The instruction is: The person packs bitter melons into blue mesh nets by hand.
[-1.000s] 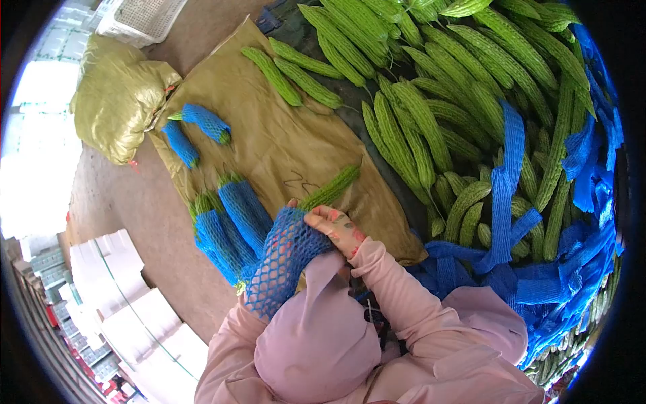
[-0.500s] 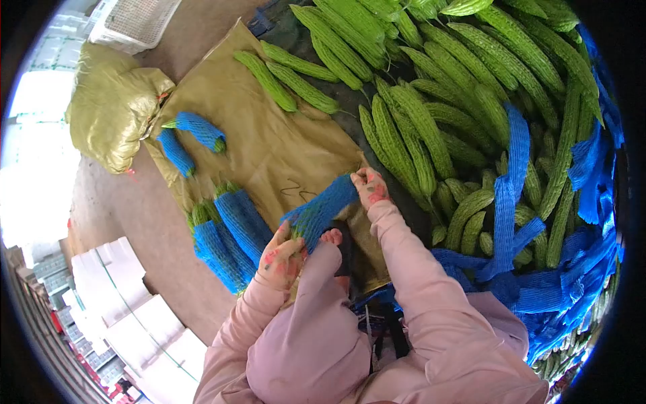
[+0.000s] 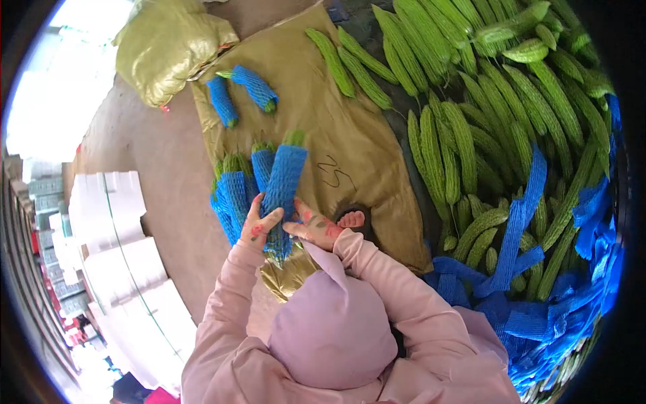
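Note:
A bitter melon in a blue net sleeve [image 3: 285,176] is held between my two hands, its green end showing at the top. My left hand [image 3: 260,227] grips it from the left, thumb across its front. On the other side, my right hand [image 3: 316,226] closes around its lower right part; some of those fingers are hidden behind it. Just left of it, several netted bitter melons [image 3: 233,195] lie side by side on the brown sheet [image 3: 367,158]. Two more netted melons [image 3: 253,87] lie farther up the sheet.
A large heap of bare bitter melons [image 3: 464,128] fills the right side, with loose blue net sleeves [image 3: 515,229] on and below it. A tied yellowish sack [image 3: 168,50] stands at upper left. White foam boxes [image 3: 111,236] are stacked at left. A bare foot [image 3: 351,219] rests on the sheet.
The netted melon has moved left and turned upright, beside the laid-out ones. My right hand has left the sleeve's far end and come close to my left hand. The view has shifted.

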Motion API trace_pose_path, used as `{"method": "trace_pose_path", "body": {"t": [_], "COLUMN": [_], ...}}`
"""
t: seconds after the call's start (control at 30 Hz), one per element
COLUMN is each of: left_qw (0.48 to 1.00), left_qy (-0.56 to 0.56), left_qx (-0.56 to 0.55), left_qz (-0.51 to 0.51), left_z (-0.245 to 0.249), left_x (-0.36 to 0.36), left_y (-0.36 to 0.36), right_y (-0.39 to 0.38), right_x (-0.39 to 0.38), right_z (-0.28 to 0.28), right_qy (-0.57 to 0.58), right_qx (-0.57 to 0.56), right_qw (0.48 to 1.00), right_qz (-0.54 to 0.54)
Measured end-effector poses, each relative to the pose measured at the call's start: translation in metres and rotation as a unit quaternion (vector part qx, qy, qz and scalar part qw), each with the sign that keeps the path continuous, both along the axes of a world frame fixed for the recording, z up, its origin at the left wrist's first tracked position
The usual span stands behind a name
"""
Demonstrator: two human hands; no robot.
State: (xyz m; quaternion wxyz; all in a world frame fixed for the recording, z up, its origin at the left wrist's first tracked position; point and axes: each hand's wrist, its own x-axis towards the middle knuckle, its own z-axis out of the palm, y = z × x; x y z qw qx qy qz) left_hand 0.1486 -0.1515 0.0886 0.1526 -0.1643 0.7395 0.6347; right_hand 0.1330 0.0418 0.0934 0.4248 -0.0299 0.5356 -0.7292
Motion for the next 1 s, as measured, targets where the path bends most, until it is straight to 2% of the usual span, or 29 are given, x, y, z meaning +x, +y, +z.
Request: {"method": "trace_pose_path", "body": {"t": [0.03,0.07,0.13,0.17,0.2,0.23,0.27,0.3,0.37,0.4,0.43,0.47,0.5,0.53,0.6,0.67,0.7,0.73,0.77,0.8,0.87,0.9,0.93,1.0], "left_qw": [0.992,0.991,0.957,0.94,0.939,0.927,0.91,0.908,0.916,0.917,0.937,0.942,0.916,0.831,0.834,0.837,0.899,0.923,0.923,0.911,0.91,0.907,0.942,0.935], "left_qy": [-0.059,-0.056,-0.038,-0.022,-0.021,0.012,0.043,0.043,0.044,0.044,-0.027,-0.099,-0.142,-0.178,-0.217,-0.229,-0.251,-0.269,-0.274,-0.281,-0.189,-0.163,-0.16,-0.142], "left_qx": [0.078,0.079,0.177,0.177,0.179,0.163,0.147,0.149,0.001,0.004,-0.074,-0.151,-0.344,-0.527,-0.506,-0.497,-0.337,-0.166,-0.076,0.011,0.113,0.149,-0.054,-0.254], "left_qz": [0.08,0.089,0.227,0.29,0.293,0.339,0.385,0.389,0.398,0.396,0.342,0.282,0.153,0.031,0.035,0.022,0.125,0.221,0.261,0.303,0.352,0.359,0.289,0.202], "left_z": [-0.001,0.003,0.008,0.01,0.006,-0.006,-0.019,-0.032,-0.059,-0.066,-0.072,-0.079,-0.087,-0.093,-0.085,-0.102,-0.129,-0.141,-0.143,-0.145,-0.161,-0.169,-0.176,-0.191], "left_x": [0.009,0.021,0.044,0.053,0.058,0.066,0.074,0.079,0.076,0.071,0.07,0.071,0.072,0.071,0.07,0.075,0.085,0.091,0.089,0.087,0.085,0.085,0.089,0.1], "left_y": [-0.01,-0.015,-0.025,-0.033,-0.048,-0.07,-0.093,-0.115,-0.157,-0.169,-0.18,-0.191,-0.197,-0.202,-0.191,-0.196,-0.217,-0.233,-0.237,-0.241,-0.238,-0.238,-0.24,-0.253], "right_y": [-0.007,-0.007,0.001,0.01,0.027,0.045,0.059,0.073,0.103,0.114,0.125,0.139,0.154,0.168,0.189,0.206,0.213,0.216,0.211,0.209,0.213,0.214,0.219,0.223], "right_x": [0.006,0.012,0.021,0.024,0.029,0.037,0.044,0.049,0.063,0.07,0.079,0.09,0.101,0.109,0.119,0.129,0.132,0.137,0.142,0.152,0.175,0.184,0.194,0.203], "right_z": [-0.015,-0.018,-0.027,-0.041,-0.036,-0.028,-0.029,-0.03,-0.037,-0.032,-0.027,-0.035,-0.05,-0.063,-0.073,-0.077,-0.075,-0.072,-0.059,-0.061,-0.074,-0.083,-0.092,-0.104], "right_qy": [0.048,0.051,0.08,0.044,-0.002,-0.049,-0.045,-0.039,0.003,-0.05,-0.107,-0.111,-0.096,-0.081,-0.071,-0.064,0.081,0.216,0.271,0.252,0.237,0.193,0.175,0.153], "right_qx": [0.043,0.042,-0.002,0.015,0.015,0.016,0.041,0.065,0.018,0.055,0.092,0.096,0.137,0.178,0.225,0.271,0.417,0.542,0.634,0.644,0.718,0.724,0.731,0.72], "right_qw": [0.997,0.996,0.996,0.997,1.0,0.998,0.995,0.99,0.983,0.973,0.957,0.956,0.952,0.946,0.93,0.911,0.878,0.803,0.722,0.719,0.637,0.634,0.632,0.647], "right_qz": [0.046,0.055,0.035,0.058,0.006,-0.045,-0.083,-0.122,-0.181,-0.218,-0.254,-0.255,-0.256,-0.259,-0.28,-0.304,-0.219,-0.121,-0.054,-0.067,0.149,0.192,0.187,0.199]}}
